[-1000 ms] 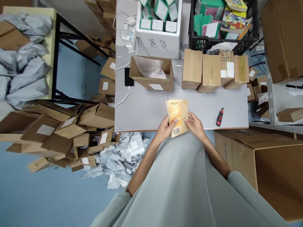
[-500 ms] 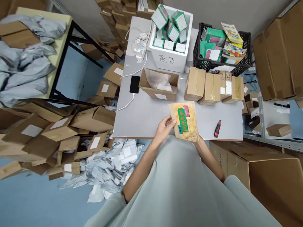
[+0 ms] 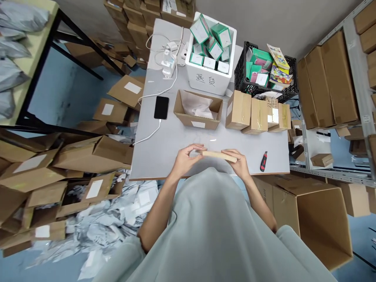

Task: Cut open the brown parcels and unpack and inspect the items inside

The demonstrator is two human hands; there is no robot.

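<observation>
A thin book (image 3: 219, 155) is turned edge-on to me, so its pale edge shows and its cover is hidden. My left hand (image 3: 188, 157) pinches its left end, thumb below and fingers above. At the right end my right hand (image 3: 237, 162) grips it the same way. Both hands are over the front of the grey table (image 3: 164, 156). Behind them stands an open carton (image 3: 202, 122) with white wrapping inside. To the right of my right hand lies a red and black box cutter (image 3: 263, 161).
Several closed cartons (image 3: 238, 109) stand right of the open one. Further back are a white foam box (image 3: 207, 80) of green-edged boxes and a black crate (image 3: 243, 76) with booklets. A charging phone (image 3: 161, 107) lies left. Empty cartons (image 3: 88, 154) and grey plastic bags (image 3: 108, 223) cover the floor.
The book has tipped from showing its yellowish cover with a green label to edge-on. My right hand, mostly hidden behind it before, now shows at its right end. The view has shifted right.
</observation>
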